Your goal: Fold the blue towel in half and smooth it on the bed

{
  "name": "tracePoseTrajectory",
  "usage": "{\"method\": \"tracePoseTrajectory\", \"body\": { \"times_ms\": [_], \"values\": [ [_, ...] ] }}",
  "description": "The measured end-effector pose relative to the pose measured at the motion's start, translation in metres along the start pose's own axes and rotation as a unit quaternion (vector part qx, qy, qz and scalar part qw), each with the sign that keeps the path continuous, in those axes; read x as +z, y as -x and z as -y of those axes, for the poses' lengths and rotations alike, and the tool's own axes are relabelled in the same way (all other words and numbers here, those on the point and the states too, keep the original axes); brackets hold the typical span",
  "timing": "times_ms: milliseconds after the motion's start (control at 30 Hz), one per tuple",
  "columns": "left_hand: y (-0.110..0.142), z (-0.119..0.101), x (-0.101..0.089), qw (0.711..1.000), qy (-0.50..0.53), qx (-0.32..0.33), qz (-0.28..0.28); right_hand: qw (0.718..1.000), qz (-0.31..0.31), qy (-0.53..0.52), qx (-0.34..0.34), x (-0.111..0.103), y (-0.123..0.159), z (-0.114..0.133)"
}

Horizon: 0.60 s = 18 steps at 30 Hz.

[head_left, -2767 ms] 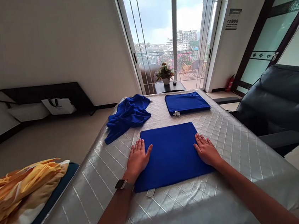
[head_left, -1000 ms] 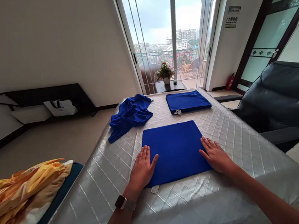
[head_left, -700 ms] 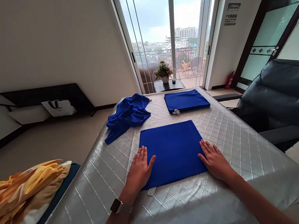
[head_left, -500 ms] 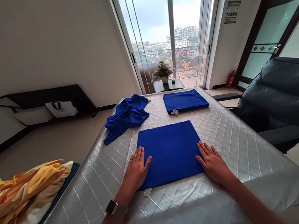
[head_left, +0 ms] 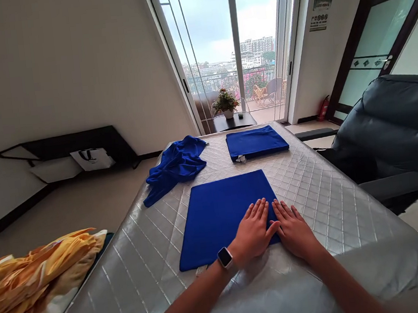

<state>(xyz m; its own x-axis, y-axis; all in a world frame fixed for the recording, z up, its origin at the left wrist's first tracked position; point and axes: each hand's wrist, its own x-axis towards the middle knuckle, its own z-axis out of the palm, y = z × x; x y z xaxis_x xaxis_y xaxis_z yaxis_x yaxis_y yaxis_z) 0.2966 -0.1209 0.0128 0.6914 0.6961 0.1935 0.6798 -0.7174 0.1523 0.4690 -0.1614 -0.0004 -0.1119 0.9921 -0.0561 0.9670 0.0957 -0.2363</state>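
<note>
A flat blue piece of fabric, squared off like a cushion cover, lies on the silver quilted surface in front of me. My left hand, with a watch on its wrist, rests palm down on the fabric's right part, fingers stretched out. Beside it, my right hand lies flat at the fabric's right edge, fingers extended. The two hands are close, thumb near thumb. A small white tag shows at the fabric's near edge, partly behind my left forearm.
Farther back lie a crumpled blue cloth on the left and a neatly stacked blue fabric pile on the right. Yellow bedding is at lower left. A black armchair stands right; a potted plant sits by the glass door.
My left hand has moved right across the fabric, from its left edge to beside my right hand. My right hand stays at the right edge. The view has shifted slightly.
</note>
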Motion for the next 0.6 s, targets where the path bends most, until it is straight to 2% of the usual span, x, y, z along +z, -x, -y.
{"method": "tracePoseTrajectory", "body": {
  "times_ms": [100, 233, 333, 467, 600],
  "values": [
    [-0.011, -0.008, 0.010, 1.000, 0.012, -0.002, 0.003, 1.000, -0.005, 0.004, -0.001, 0.001, 0.000, 0.000],
    [0.006, 0.011, 0.009, 1.000, 0.006, -0.015, 0.003, 1.000, -0.008, 0.000, 0.000, 0.001, 0.000, 0.000],
    [0.034, 0.038, 0.000, 0.999, -0.006, -0.048, 0.020, 1.000, -0.013, -0.008, 0.003, 0.002, 0.000, -0.001],
    [0.085, 0.079, -0.012, 0.992, -0.028, -0.117, 0.042, 1.000, -0.019, -0.010, 0.002, 0.004, 0.000, -0.002],
    [0.132, 0.108, -0.016, 0.983, -0.058, -0.172, 0.036, 1.000, -0.024, -0.008, -0.003, 0.006, 0.000, -0.003]
  ]
}}
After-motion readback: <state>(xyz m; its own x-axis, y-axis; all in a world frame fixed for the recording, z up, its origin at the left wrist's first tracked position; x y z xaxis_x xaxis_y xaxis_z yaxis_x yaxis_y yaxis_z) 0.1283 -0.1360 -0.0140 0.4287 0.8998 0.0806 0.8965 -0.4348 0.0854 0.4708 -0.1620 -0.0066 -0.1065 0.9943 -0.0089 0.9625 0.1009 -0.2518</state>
